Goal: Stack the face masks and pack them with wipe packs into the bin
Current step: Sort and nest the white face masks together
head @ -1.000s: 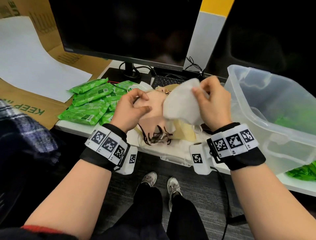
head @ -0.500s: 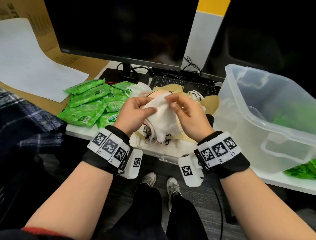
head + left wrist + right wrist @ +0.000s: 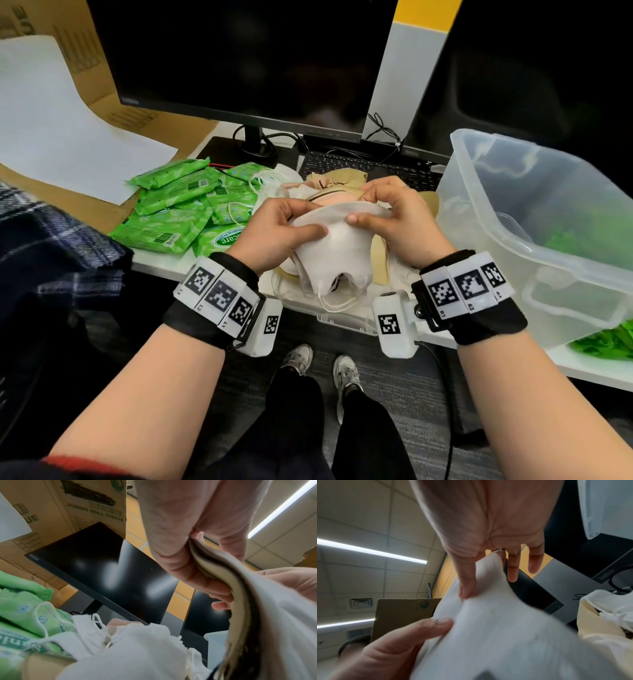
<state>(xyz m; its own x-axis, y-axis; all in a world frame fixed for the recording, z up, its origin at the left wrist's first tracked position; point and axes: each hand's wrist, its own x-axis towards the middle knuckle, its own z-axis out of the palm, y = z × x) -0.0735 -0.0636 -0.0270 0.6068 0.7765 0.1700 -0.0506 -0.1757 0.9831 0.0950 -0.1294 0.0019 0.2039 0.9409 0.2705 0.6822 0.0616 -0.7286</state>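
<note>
A small stack of face masks [image 3: 334,253], white on the outside, hangs between both hands above the desk's front edge. My left hand [image 3: 291,228] grips the stack's left side, thumb on top; in the left wrist view its fingers [image 3: 202,577] curl round the layered mask edges [image 3: 240,588]. My right hand [image 3: 380,212] pinches the top right edge, thumb [image 3: 467,582] pressed on the white mask [image 3: 496,635]. More loose masks [image 3: 329,185], beige, pink and white, lie behind the hands. Green wipe packs [image 3: 181,209] are piled to the left. The clear plastic bin [image 3: 534,219] stands at the right.
A monitor [image 3: 239,58] and a keyboard [image 3: 370,168] stand behind the masks. Cardboard with a white sheet [image 3: 58,123] lies at the far left, a plaid cloth [image 3: 51,246] at the near left. More green packs [image 3: 609,339] show under the bin.
My right hand has brought the white mask down from mid-air onto the masks in my left hand. Both hands now hold the stack together, nearer the desk edge.
</note>
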